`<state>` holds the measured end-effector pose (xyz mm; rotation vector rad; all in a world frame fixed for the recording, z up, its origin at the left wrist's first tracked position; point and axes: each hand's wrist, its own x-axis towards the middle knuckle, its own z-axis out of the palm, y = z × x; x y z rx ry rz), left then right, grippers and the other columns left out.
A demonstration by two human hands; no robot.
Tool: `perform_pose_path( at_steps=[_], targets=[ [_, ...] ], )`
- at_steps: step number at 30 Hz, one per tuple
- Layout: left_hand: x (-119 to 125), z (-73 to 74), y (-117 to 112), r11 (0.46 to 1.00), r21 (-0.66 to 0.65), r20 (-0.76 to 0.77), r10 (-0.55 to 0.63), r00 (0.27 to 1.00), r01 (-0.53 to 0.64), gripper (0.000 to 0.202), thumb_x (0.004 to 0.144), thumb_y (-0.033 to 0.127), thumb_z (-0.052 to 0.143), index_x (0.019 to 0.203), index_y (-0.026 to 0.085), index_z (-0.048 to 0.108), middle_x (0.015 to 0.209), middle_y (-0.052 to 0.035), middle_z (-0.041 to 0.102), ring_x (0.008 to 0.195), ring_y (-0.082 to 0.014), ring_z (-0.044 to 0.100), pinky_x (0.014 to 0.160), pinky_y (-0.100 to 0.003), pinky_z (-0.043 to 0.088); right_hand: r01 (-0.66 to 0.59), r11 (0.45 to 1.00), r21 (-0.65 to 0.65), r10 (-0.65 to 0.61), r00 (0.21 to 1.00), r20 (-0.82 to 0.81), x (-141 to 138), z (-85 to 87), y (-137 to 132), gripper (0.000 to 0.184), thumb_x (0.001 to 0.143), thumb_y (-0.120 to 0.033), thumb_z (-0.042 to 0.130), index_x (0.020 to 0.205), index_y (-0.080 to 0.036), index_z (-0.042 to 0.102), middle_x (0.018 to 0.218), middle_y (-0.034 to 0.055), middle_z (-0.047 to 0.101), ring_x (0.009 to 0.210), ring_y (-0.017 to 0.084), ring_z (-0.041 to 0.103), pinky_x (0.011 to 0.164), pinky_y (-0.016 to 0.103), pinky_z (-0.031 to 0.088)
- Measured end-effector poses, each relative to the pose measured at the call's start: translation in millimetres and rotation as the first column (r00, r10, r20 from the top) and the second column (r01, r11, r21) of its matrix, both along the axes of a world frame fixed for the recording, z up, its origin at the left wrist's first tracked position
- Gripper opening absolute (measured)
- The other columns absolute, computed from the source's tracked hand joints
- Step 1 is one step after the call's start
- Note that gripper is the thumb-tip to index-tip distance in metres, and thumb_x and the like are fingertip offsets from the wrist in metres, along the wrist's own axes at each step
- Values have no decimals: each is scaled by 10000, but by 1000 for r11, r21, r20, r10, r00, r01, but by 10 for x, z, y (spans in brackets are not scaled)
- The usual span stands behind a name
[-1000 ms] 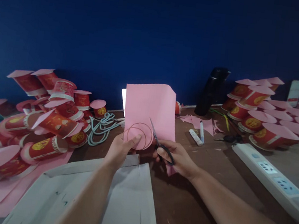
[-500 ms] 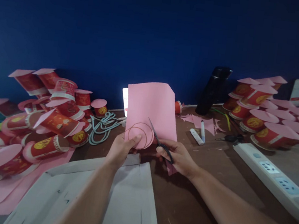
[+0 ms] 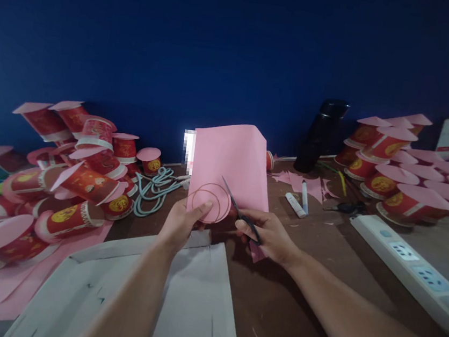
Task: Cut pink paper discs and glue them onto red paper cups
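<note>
My left hand [image 3: 181, 224] pinches the lower left of a pink paper sheet [image 3: 231, 161], thumb on a drawn circle [image 3: 209, 203] near its bottom edge. The sheet stands upright above the brown table [image 3: 319, 266]. My right hand [image 3: 269, 236] is closed on black-handled scissors [image 3: 239, 212]. Their blades point up and left along the right side of the circle, in the paper.
Red paper cups with pink paper tops are piled at the left [image 3: 81, 179] and the right [image 3: 389, 176]. A blue-grey cord [image 3: 155, 187], glue stick [image 3: 294, 205], pen [image 3: 303, 196], black bottle [image 3: 321, 136], white power strip [image 3: 408, 262] and grey-white sheet [image 3: 152, 301] lie around.
The paper and both hands have shifted very slightly right and up; the scissors stay at the circle's right edge. Nothing else has moved.
</note>
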<state>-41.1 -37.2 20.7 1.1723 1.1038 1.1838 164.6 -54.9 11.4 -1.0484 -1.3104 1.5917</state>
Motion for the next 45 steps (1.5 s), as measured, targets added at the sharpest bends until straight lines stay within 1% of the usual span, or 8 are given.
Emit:
perform_pose_path(
  at_steps=[6, 15, 20, 26, 32, 35, 41, 45],
  targets=[
    [-6, -12, 16, 1000, 5, 1, -9, 1000, 9, 318, 723, 399, 713, 652, 138, 545, 544, 14, 520, 454, -77, 442, 432, -206, 322, 6, 1000, 3, -6, 1000, 17, 8, 5, 6, 493, 688, -487, 756, 1065, -173, 710, 660, -7, 574, 548, 84, 502, 451, 187, 392],
    [-26, -31, 19, 1000, 15, 8, -14, 1000, 14, 315, 728, 399, 711, 670, 137, 547, 564, 13, 523, 460, -73, 440, 432, -203, 327, 6, 999, 36, -8, 999, 51, 25, -11, 18, 472, 704, -486, 746, 1052, -168, 723, 663, -5, 571, 543, 76, 503, 484, 194, 395],
    [-27, -25, 23, 1000, 11, 13, -11, 1000, 11, 316, 721, 405, 712, 673, 136, 554, 558, 13, 524, 458, -73, 437, 431, -203, 323, 3, 999, 46, -4, 999, 40, 29, -18, 26, 438, 707, -471, 751, 1009, -154, 724, 657, -9, 566, 535, 63, 492, 496, 186, 389],
    [-25, -17, 22, 1000, 8, 42, -7, 999, 6, 314, 721, 394, 715, 661, 136, 548, 548, 16, 516, 456, -76, 434, 434, -209, 327, -5, 999, 40, 4, 999, 39, 21, -1, 25, 423, 693, -471, 761, 944, -132, 720, 637, -11, 556, 525, 61, 479, 469, 180, 372],
    [-38, -33, 28, 1000, 24, 41, -3, 999, 2, 297, 737, 383, 709, 687, 132, 559, 572, 14, 520, 467, -74, 435, 439, -208, 329, -1, 1000, 25, 1, 1000, 24, 17, 3, 20, 459, 690, -459, 767, 1026, -149, 725, 642, -14, 557, 519, 57, 480, 471, 183, 374],
    [-45, -43, 33, 1000, 13, 46, 3, 999, -4, 295, 735, 382, 713, 696, 134, 559, 579, 14, 522, 470, -76, 437, 439, -209, 331, 6, 1000, 28, -7, 999, 34, 15, 2, 23, 463, 688, -461, 768, 1023, -144, 731, 637, -11, 565, 517, 53, 482, 486, 185, 382],
    [-45, -32, 25, 999, 42, 35, -11, 999, 9, 306, 741, 383, 701, 662, 134, 541, 566, 15, 503, 471, -71, 427, 447, -208, 323, 15, 1000, 20, -16, 999, 45, 24, 20, 30, 479, 661, -464, 781, 1004, -132, 739, 624, -13, 562, 508, 51, 478, 483, 189, 380],
    [-45, -26, 21, 999, 32, 45, 1, 999, -2, 293, 726, 384, 710, 694, 126, 574, 587, 3, 526, 480, -74, 440, 450, -208, 331, 15, 1000, 16, -16, 999, 45, 37, 24, 26, 491, 655, -451, 788, 1030, -138, 738, 618, -14, 571, 506, 50, 478, 485, 189, 383]
  ],
)
